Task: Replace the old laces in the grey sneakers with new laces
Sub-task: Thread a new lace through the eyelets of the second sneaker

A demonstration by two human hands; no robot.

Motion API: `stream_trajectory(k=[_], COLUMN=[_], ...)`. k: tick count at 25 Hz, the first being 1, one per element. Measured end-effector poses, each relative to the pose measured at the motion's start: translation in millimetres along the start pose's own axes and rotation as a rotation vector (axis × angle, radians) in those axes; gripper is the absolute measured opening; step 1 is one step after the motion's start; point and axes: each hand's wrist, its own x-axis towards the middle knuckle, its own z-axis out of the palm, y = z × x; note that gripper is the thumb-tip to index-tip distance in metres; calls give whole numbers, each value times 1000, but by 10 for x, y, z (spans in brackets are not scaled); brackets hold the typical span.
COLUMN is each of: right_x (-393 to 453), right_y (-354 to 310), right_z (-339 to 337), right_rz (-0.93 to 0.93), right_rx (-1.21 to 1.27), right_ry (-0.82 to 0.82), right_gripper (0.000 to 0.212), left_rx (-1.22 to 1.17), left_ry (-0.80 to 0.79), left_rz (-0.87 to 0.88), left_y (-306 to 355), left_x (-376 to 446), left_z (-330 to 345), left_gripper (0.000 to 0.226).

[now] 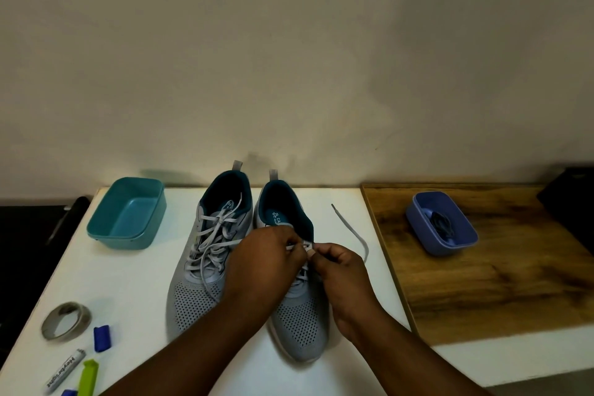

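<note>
Now both hands are busy at the top eyelets of the right sneaker (300, 309). The left hand (266, 254) has its fingers curled on the old lace (353, 230) where it crosses the tongue, and the right hand (337, 262) pinches the same lace just beside it. One free end of this lace lies loose on the white table (135, 283), to the right of the shoe, so I judge the unlacing has only begun here.

The left sneaker (205, 254) stands touching its partner, and it is fully laced and tied. The new laces (445, 223), as I take the dark bundle to be, wait in the blue-violet tub (440, 241) on the wooden board (498, 283), well apart from the hands. The teal tub (128, 219) on the left holds nothing I can see.

What may go wrong: nobody holds the shoe down, so a strong pull could drag it or tip it against the other one. The lace could also jam in an eyelet if it is pulled sideways. The loops of the left sneaker lie close to the left wrist and could catch. A tape roll (66, 320) lies near the table edge.
</note>
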Motion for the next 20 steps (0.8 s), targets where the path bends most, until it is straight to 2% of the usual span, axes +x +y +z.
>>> stream_trajectory(k=[9,15,20], right_x=[16,26,55], right_y=[20,18,54], right_z=[-22,-46,-44], right_rz=[-32,-166,-253], right_rx=[-27,-237,-394], right_ry=[-5,-2,6], right_gripper=[16,18,14], left_rx=[102,272,306], left_ry=[-19,-39,-58], left_rz=[34,159,199], left_y=[25,67,59], left_x=[2,13,38], left_z=[12,4,4], left_gripper=[20,22,22])
